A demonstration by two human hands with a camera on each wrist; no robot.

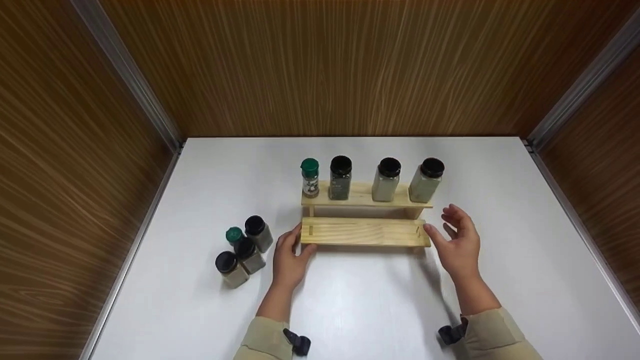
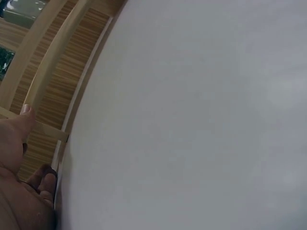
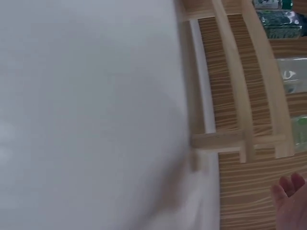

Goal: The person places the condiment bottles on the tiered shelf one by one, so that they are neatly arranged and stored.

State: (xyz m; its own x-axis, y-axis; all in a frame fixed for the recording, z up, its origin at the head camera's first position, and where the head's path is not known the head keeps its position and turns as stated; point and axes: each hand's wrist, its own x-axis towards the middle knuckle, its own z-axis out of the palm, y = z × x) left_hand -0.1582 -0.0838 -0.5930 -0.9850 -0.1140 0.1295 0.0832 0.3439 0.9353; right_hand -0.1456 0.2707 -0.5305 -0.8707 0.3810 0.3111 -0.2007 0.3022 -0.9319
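Note:
A two-tier wooden spice rack (image 1: pixel 370 232) stands on the table, its lower shelf bare. My left hand (image 1: pixel 290 260) grips the rack's left end, its thumb at the lower shelf's front edge. In the left wrist view that thumb (image 2: pixel 28 112) touches the shelf, and the other fingers curl below it. My right hand (image 1: pixel 461 245) is at the rack's right end with fingers loosely bent, holding nothing; its thumb is close to the lower shelf's corner. On the upper shelf stand a green-capped jar (image 1: pixel 310 178) and three black-capped jars (image 1: pixel 340 179).
Left of my left hand, a cluster of several spice jars (image 1: pixel 254 257) stands on the white table (image 1: pixel 350 305), one with a green cap (image 1: pixel 234 234). Wood-grain panels (image 1: pixel 350 70) enclose the back and both sides.

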